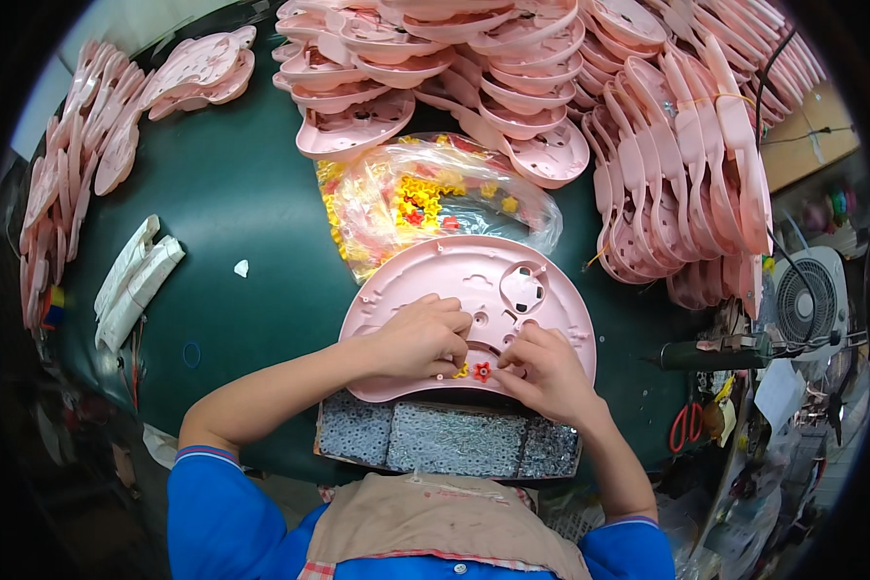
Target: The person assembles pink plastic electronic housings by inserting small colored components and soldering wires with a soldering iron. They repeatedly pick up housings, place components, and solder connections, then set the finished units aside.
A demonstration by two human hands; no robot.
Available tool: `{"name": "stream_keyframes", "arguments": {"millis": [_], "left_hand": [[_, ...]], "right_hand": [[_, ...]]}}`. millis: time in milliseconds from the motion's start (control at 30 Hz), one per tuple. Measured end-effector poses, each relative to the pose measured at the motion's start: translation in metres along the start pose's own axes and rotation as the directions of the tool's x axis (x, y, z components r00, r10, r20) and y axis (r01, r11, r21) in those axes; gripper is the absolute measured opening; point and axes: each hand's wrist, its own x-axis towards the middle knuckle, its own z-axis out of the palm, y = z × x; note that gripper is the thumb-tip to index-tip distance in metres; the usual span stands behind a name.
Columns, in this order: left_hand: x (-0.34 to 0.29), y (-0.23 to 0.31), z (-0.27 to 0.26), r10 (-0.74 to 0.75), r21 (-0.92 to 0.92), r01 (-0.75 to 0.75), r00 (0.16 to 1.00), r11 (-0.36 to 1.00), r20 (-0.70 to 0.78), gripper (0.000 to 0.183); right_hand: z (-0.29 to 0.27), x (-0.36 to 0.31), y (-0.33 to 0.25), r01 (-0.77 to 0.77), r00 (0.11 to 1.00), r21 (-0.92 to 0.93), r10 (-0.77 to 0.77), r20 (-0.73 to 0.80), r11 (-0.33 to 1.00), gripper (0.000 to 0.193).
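A pink plastic half-round shell lies open side up in front of me, its inner side showing posts, slots and a round recess. Near its front edge sit a small red flower-shaped piece and a small yellow wavy piece. My left hand is over the shell, fingers curled, their tips at the yellow piece; what they hold is hidden. My right hand reaches in from the right, thumb and forefinger drawn together just beside the red piece. Anything between those fingertips is too small to make out.
Behind the shell lies a clear plastic bag of yellow and red pieces. Stacked pink shells line the far side, with more upright ones at right. A speckled box sits under the near edge. Red scissors lie right.
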Motion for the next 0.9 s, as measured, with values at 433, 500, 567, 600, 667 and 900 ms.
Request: {"name": "stream_keyframes", "arguments": {"millis": [433,500,567,600,667,900], "left_hand": [[0.018,0.016,-0.003,-0.157,0.185,0.129,0.978,0.974,0.14,0.005],[0.024,0.02,-0.001,-0.193,0.261,0.148,0.969,0.954,0.153,0.005],[0.029,0.021,-0.002,-0.213,0.322,0.146,0.96,0.936,0.184,0.006],[0.029,0.02,-0.003,-0.207,0.308,0.149,0.964,0.94,0.165,0.006],[0.024,0.018,-0.002,-0.197,0.284,0.156,0.973,0.946,0.122,0.008],[-0.012,0.066,0.007,0.176,0.242,-0.158,0.983,0.957,-0.053,0.021]], "right_hand": [[0.003,-0.071,-0.004,-0.191,0.903,0.206,0.254,-0.346,0.96,0.011],[-0.002,-0.077,-0.006,-0.198,0.846,0.214,0.277,-0.456,0.957,0.011],[-0.015,-0.081,-0.011,-0.205,0.782,0.191,0.278,-0.558,0.96,0.01],[-0.019,-0.089,-0.003,-0.176,0.737,0.172,0.246,-0.629,0.969,0.011],[-0.024,-0.102,0.01,-0.112,0.544,0.134,0.174,-0.821,0.985,0.016],[-0.085,-0.135,0.084,0.192,0.446,0.378,0.263,-0.856,0.906,0.067]]}}
